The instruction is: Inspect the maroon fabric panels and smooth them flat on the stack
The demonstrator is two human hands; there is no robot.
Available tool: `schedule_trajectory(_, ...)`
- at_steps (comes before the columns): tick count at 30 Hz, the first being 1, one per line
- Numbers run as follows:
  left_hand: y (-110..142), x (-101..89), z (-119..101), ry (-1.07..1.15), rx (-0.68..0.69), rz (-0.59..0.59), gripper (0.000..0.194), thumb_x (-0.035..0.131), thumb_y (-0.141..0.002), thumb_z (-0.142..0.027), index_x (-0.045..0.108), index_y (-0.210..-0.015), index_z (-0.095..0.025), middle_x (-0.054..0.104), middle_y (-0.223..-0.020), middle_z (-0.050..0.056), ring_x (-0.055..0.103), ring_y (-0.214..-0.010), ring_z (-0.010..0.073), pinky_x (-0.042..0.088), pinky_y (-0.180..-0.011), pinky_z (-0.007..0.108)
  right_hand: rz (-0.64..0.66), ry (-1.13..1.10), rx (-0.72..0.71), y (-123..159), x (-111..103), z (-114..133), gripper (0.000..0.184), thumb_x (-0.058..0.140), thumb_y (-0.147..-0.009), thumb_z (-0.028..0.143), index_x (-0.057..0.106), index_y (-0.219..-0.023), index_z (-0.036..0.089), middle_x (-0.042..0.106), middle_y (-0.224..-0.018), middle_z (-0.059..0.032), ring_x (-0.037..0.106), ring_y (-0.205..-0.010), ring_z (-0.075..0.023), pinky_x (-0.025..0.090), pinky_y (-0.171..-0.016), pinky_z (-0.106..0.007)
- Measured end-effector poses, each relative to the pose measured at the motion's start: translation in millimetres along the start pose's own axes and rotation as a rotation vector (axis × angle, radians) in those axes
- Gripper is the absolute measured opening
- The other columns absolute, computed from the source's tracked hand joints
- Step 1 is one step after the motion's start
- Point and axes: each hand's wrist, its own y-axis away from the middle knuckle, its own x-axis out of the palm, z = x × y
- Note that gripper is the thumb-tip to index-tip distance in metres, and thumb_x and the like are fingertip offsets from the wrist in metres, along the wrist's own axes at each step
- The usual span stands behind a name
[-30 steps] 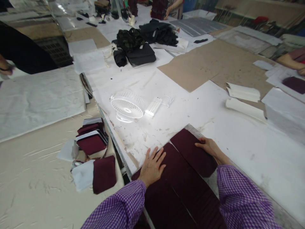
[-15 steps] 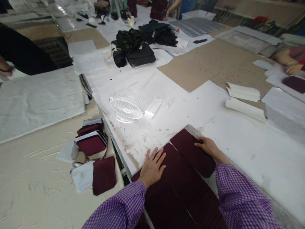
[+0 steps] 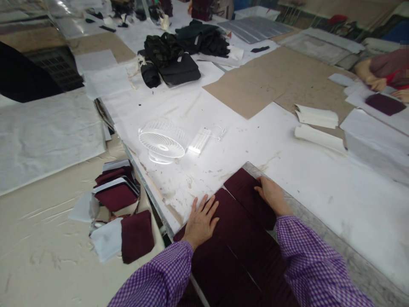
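Two long strips of dark maroon fabric lie side by side on the white table in front of me. My left hand (image 3: 202, 219) rests flat with fingers spread on the left maroon strip (image 3: 223, 251), near its far end. My right hand (image 3: 271, 195) presses on the right edge of the right maroon strip (image 3: 244, 192), fingers together and bent over the cloth's edge. Both sleeves are purple checked.
A small white fan (image 3: 162, 140) and a white power strip (image 3: 200, 140) sit beyond the fabric. Stacked maroon and white pieces (image 3: 116, 192) lie on the beige table at left. Black garments (image 3: 179, 55) lie farther back. Another person's hands (image 3: 372, 76) work at far right.
My right hand has slid a little leftward onto the right strip. My head has shifted, so the whole scene moves left and up. The dark-sleeved arm at far left has drawn back.
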Motion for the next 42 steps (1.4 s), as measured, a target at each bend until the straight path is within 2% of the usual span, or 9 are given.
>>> schedule_trajectory(8,-0.7,-1.2,-0.5,-0.001,-0.001,0.011,0.052,0.036,-0.092,-0.037,0.03,-0.142,-0.026,0.029,-0.152,0.0,0.021,-0.141,0.0252,0.02,-0.114,0.056,-0.137,-0.05,-0.093,9.4,5.1,-7.8,0.027,0.056,-0.089,0.027,0.055,-0.113,0.016,0.062,-0.108,-0.007,0.061,-0.091,-0.0207,0.05,-0.079,-0.038)
schedule_trajectory(13,-0.8,-1.2,-1.4,0.0,-0.001,0.022,0.051,0.033,-0.093,-0.038,0.03,-0.142,-0.026,0.027,-0.153,-0.001,0.02,-0.142,0.0248,0.02,-0.114,0.056,-0.279,-0.05,-0.093,11.5,10.9,-13.5,0.03,0.063,-0.083,0.031,0.059,-0.108,0.014,0.057,-0.107,-0.0107,0.053,-0.099,-0.0273,0.044,-0.082,-0.043)
schedule_trajectory(17,-0.5,-0.6,-1.1,0.001,-0.001,0.018,0.05,0.032,-0.093,-0.039,0.03,-0.142,-0.026,0.028,-0.153,-0.002,0.02,-0.141,0.0248,0.02,-0.114,0.056,-0.345,-0.107,-0.076,15.9,25.0,-14.6,0.018,0.061,-0.085,0.031,0.061,-0.094,0.016,0.058,-0.093,-0.0044,0.055,-0.089,-0.0211,0.046,-0.079,-0.039)
schedule_trajectory(22,-0.4,-0.6,-0.9,0.004,-0.002,0.005,0.05,0.033,-0.093,-0.039,0.031,-0.141,-0.027,0.028,-0.152,-0.003,0.021,-0.141,0.0244,0.022,-0.113,0.056,-0.423,-0.192,-0.011,20.1,45.3,-15.4,0.019,0.056,-0.089,0.033,0.058,-0.091,0.015,0.058,-0.088,-0.0018,0.057,-0.076,-0.0154,0.048,-0.066,-0.031)
schedule_trajectory(26,-0.4,-1.0,-1.3,0.008,0.003,-0.008,0.05,0.034,-0.093,-0.039,0.032,-0.141,-0.027,0.029,-0.152,-0.002,0.022,-0.141,0.0245,0.022,-0.113,0.056,-0.449,-0.225,-0.023,22.7,41.7,-13.7,0.019,0.055,-0.09,0.033,0.06,-0.09,0.015,0.061,-0.084,-0.0007,0.058,-0.071,-0.014,0.049,-0.063,-0.03)
schedule_trajectory(32,0.6,-0.6,-0.5,0.003,0.003,-0.01,0.05,0.034,-0.093,-0.038,0.031,-0.141,-0.026,0.029,-0.152,-0.002,0.022,-0.141,0.025,0.022,-0.113,0.056,-0.491,-0.228,-0.147,26.7,30.4,23.8,0.025,0.041,-0.096,0.025,0.06,-0.108,0.015,0.066,-0.106,-0.0089,0.061,-0.097,-0.0202,0.048,-0.085,-0.038)
schedule_trajectory(35,-0.4,0.3,-0.4,-0.003,0.007,0.006,0.05,0.035,-0.092,-0.038,0.031,-0.141,-0.026,0.028,-0.152,-0.002,0.021,-0.141,0.0255,0.021,-0.113,0.056,-0.451,-0.189,-0.243,24.0,42.7,49.3,0.041,0.038,-0.096,0.03,0.048,-0.132,0.014,0.049,-0.14,-0.0138,0.04,-0.13,-0.0267,0.029,-0.107,-0.046)
schedule_trajectory(37,-1.8,0.7,-0.7,-0.012,0.004,0.018,0.051,0.036,-0.092,-0.038,0.031,-0.141,-0.026,0.028,-0.152,-0.001,0.021,-0.141,0.0262,0.021,-0.113,0.057,-0.419,-0.16,-0.269,21.5,52.5,59.4,0.051,0.04,-0.094,0.035,0.038,-0.14,0.013,0.035,-0.15,-0.0124,0.024,-0.139,-0.0285,0.016,-0.112,-0.051)
schedule_trajectory(42,-3.4,2.0,-1.7,-0.07,0.037,0.031,0.051,0.036,-0.092,-0.03,0.03,-0.142,-0.023,0.028,-0.153,0.001,0.021,-0.141,0.0278,0.021,-0.111,0.059,-0.386,-0.115,-0.239,19.5,59.7,62.7,0.052,0.041,-0.094,0.037,0.037,-0.141,0.016,0.031,-0.151,-0.0087,0.02,-0.141,-0.028,0.011,-0.113,-0.051)
